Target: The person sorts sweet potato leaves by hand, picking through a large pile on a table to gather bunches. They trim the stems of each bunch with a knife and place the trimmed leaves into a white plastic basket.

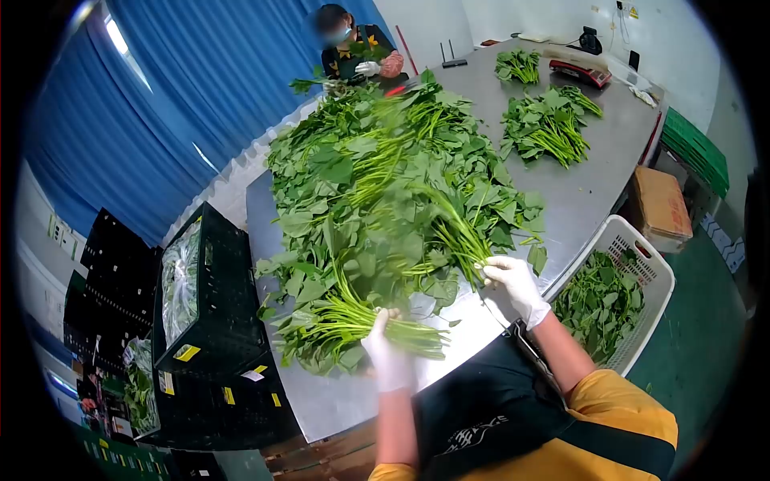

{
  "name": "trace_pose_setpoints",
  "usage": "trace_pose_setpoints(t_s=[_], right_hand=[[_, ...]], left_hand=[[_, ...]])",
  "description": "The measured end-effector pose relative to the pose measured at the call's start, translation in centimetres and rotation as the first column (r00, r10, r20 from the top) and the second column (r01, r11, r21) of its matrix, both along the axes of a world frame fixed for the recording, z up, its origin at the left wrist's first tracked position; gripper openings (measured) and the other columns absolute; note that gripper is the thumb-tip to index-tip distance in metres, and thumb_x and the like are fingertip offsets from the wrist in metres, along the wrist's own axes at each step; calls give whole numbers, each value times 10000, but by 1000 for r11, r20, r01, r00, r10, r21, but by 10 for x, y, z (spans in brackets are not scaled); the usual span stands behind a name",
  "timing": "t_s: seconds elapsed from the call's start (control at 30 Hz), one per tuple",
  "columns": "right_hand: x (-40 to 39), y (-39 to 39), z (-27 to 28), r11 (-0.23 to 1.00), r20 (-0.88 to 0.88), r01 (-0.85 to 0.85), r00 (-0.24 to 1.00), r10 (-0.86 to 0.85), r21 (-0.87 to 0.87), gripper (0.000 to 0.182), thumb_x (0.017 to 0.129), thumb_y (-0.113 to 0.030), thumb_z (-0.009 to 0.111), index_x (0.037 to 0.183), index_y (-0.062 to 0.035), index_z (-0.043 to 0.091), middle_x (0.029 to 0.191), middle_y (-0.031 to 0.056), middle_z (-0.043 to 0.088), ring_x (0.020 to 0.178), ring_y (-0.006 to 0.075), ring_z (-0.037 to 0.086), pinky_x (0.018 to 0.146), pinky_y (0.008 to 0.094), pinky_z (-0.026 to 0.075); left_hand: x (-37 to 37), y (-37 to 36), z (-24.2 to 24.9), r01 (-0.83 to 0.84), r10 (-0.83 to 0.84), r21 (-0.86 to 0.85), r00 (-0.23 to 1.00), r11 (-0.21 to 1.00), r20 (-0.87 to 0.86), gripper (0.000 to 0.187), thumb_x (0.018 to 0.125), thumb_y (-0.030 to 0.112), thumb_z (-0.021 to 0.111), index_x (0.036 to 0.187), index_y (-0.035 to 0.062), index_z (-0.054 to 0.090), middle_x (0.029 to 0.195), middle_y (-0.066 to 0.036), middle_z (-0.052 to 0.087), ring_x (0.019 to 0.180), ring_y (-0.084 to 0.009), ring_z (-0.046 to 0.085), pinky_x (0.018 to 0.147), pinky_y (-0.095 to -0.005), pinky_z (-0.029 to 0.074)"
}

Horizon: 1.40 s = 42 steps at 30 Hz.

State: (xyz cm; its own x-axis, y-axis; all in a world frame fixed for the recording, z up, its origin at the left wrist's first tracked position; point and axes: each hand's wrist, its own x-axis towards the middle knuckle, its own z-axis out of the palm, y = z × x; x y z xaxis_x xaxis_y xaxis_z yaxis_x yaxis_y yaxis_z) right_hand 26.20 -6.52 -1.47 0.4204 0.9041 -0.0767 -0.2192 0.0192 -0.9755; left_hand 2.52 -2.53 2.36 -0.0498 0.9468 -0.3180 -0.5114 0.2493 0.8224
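A large pile of leafy green stems (345, 168) covers much of the steel table (473, 325). My left hand (389, 349), in a white glove, is closed round a bunch of stems (345, 317) near the table's front edge, their cut ends pointing right. To its right, my gloved right hand (513, 282) pinches the lower ends of some stems (457, 232), whose leafy tops reach back over the pile and are partly blurred.
At the back stands a co-worker (357, 52) holding greens. Bundles (549, 124) and a red scale (579, 74) lie back right. A white basket (658, 297) of leaves is at right, dark crates (216, 297) at left.
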Motion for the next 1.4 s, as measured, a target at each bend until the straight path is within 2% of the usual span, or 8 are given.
trace_pose_setpoints(t_s=[0.37, 0.67, 0.83, 1.03, 1.23, 1.33, 1.37, 1.4], right_hand=[[-50, -20, 17, 945, -47, -321, 947, 318, -68, 107, 863, -39, 605, 913, 32, 668, 750, 40, 646, 680, 92, 590, 662, 234, 478], [-53, -11, -18, 802, -42, -597, 802, 596, -23, 189, 901, -48, 561, 1011, 58, 672, 729, 44, 630, 590, 85, 553, 570, 220, 454], [-56, -11, -27, 803, -139, -592, 803, 580, -72, 209, 882, -55, 600, 1049, 53, 664, 728, 32, 624, 614, 90, 563, 611, 219, 469], [-76, 6, -22, 937, 562, -247, 824, 70, 246, 197, 823, -71, 675, 993, 27, 695, 824, 67, 683, 739, 115, 618, 690, 240, 487], [-69, -4, -31, 980, 335, -183, 930, 148, 75, 146, 853, -92, 641, 931, 28, 672, 837, 65, 679, 753, 126, 619, 666, 280, 500], [-35, -21, -57, 950, -417, 45, 904, 93, 309, 135, 889, -95, 603, 1007, -30, 609, 864, 44, 644, 749, 158, 613, 692, 289, 515], [-9, -25, -70, 918, -563, 154, 822, 86, 365, 140, 911, -129, 604, 1023, -46, 591, 878, 47, 634, 764, 165, 614, 701, 290, 522], [24, -31, -86, 881, -750, 304, 657, 81, 361, 318, 910, -235, 605, 1153, -40, 543, 898, 52, 621, 794, 162, 614, 690, 283, 524]], left_hand=[[5, 11, -33, 145, -112, 241, 983, 960, -147, 252, 815, -51, 567, 1067, -44, 572, 940, -106, 610, 812, -190, 618, 731, -304, 533], [-6, 37, -86, 352, -323, -23, 880, 936, 349, 417, 804, 3, 661, 1191, 25, 507, 935, -141, 620, 811, -241, 646, 634, -347, 583], [5, 17, -53, 285, -293, 85, 949, 955, 119, 387, 796, -34, 652, 1157, 31, 531, 911, -113, 616, 805, -222, 645, 650, -331, 580], [24, 14, -64, 317, -323, 182, 946, 931, 5, 261, 775, -61, 676, 1021, -11, 605, 909, -74, 637, 783, -165, 629, 700, -278, 535], [31, 5, -50, 263, -251, 184, 964, 947, -82, 278, 747, -87, 687, 1010, -26, 624, 947, -72, 639, 797, -150, 615, 708, -269, 513], [20, 16, -58, 116, -122, 53, 984, 992, 129, 281, 783, -61, 665, 1057, -4, 635, 1071, -109, 624, 942, -168, 588, 830, -304, 493], [2, 21, -66, 386, -184, 293, 824, 875, -536, 316, 819, -65, 628, 1131, -15, 609, 1074, -114, 624, 974, -177, 585, 879, -315, 485], [-5, 27, -57, 289, -228, 185, 929, 939, -293, 315, 836, -73, 602, 1148, -29, 601, 1080, -116, 624, 989, -176, 584, 897, -315, 480]])
